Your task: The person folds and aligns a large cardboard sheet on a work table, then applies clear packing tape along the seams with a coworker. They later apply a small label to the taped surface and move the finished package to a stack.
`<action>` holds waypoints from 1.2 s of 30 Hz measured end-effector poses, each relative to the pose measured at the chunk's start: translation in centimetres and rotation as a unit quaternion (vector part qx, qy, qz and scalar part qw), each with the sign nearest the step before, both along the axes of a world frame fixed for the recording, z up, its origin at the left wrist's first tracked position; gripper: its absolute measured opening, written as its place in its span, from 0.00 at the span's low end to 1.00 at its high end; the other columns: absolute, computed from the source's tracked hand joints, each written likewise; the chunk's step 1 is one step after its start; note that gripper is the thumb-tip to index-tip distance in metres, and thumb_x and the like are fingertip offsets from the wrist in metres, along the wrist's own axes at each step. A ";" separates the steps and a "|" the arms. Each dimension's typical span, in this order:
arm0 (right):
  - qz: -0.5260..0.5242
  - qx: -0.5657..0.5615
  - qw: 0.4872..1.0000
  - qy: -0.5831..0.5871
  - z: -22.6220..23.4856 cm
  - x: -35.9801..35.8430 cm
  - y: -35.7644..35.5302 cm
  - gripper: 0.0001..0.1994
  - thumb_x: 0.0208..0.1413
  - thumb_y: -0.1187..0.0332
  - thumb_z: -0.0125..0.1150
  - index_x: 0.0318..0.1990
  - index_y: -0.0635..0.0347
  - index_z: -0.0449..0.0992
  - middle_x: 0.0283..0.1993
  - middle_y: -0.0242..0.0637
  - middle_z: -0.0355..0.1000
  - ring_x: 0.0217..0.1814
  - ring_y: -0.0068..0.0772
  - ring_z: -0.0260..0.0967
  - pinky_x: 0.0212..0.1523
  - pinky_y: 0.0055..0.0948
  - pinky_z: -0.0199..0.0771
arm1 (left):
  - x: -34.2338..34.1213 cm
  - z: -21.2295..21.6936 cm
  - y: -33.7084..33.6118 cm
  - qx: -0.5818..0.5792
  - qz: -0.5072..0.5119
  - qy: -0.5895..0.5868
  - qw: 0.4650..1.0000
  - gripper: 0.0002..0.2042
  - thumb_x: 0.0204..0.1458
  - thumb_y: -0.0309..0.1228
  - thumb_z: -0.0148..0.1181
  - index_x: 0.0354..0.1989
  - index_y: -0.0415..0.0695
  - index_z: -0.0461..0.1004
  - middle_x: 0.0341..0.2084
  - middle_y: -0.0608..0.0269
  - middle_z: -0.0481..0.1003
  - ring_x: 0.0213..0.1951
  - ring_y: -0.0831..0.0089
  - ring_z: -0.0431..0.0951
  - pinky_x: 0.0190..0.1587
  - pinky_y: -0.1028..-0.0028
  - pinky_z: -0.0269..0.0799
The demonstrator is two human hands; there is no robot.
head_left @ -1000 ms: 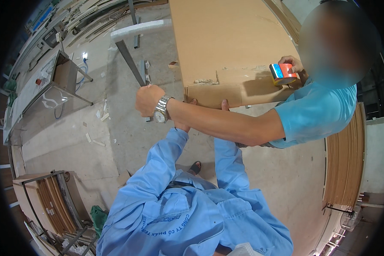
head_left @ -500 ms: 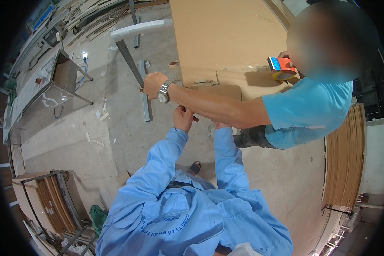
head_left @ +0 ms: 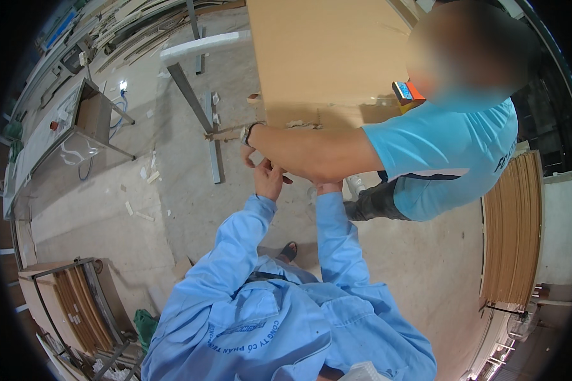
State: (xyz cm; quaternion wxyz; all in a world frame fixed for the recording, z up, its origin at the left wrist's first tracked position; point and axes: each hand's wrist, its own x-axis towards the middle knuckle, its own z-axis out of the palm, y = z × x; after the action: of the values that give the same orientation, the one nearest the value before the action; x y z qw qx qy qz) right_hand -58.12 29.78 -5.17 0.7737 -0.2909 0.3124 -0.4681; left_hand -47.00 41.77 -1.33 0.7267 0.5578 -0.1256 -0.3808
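My left hand [head_left: 269, 181] is in front of me with its fingers curled in, next to the co-worker's hand [head_left: 248, 156]. A small dark bit shows at its fingertips; I cannot make out what it is. The co-worker's bare forearm [head_left: 318, 149], with a metal wristwatch [head_left: 245, 133], reaches across above my hands. It covers most of my right hand [head_left: 329, 188], whose fingers are hidden. An orange and blue tape dispenser [head_left: 408, 93] is by the co-worker's other side, over a large brown cardboard sheet or box [head_left: 327, 51].
A metal leg [head_left: 189, 95] under a white-wrapped rail [head_left: 206, 46] stands ahead on the left. A metal-legged table [head_left: 60, 120] is farther left. Stacked cardboard [head_left: 513, 228] stands at right, and a rack of boards [head_left: 76, 305] at lower left. Scraps [head_left: 143, 216] litter the floor.
The co-worker's hand with the watch has come down and nearer, from beside the metal leg to beside my left hand. The co-worker's body has leaned left. My hands have hardly moved.
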 end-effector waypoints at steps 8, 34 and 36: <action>0.035 0.067 0.987 0.141 2.0 -0.5 1.9 0.30 0.59 0.46 0.52 0.61 0.57 0.60 0.59 0.38 0.64 0.59 0.39 0.65 0.55 0.48 0.71 | 0.6 0.6 -0.3 0.010 -0.005 -0.020 1.000 0.21 0.56 0.39 0.57 0.47 0.30 0.70 0.35 0.53 0.76 0.33 0.69 0.78 0.22 0.74 0.77; 0.038 0.078 0.990 0.114 2.6 -0.7 1.3 0.30 0.54 0.48 0.62 0.56 0.61 0.64 0.53 0.41 0.69 0.53 0.41 0.70 0.48 0.49 0.76 | 6.1 -0.1 -4.3 -0.103 -0.119 0.015 0.987 0.43 0.45 0.19 0.64 0.69 0.45 0.43 0.58 0.53 0.62 0.57 0.63 0.67 0.58 0.67 0.66; 0.035 0.087 0.990 0.109 2.4 -0.6 1.1 0.30 0.54 0.49 0.62 0.56 0.60 0.64 0.53 0.41 0.70 0.52 0.42 0.71 0.47 0.50 0.76 | 6.2 -0.1 -4.5 -0.106 -0.117 0.016 0.987 0.43 0.45 0.19 0.63 0.69 0.45 0.44 0.58 0.52 0.61 0.58 0.62 0.66 0.58 0.67 0.66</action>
State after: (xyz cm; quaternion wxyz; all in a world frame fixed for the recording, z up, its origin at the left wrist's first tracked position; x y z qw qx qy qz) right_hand -58.73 30.92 -2.76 0.7731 -0.2823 0.4245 -0.3775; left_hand -40.81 37.30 -1.45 0.7338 0.4529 -0.2185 -0.4568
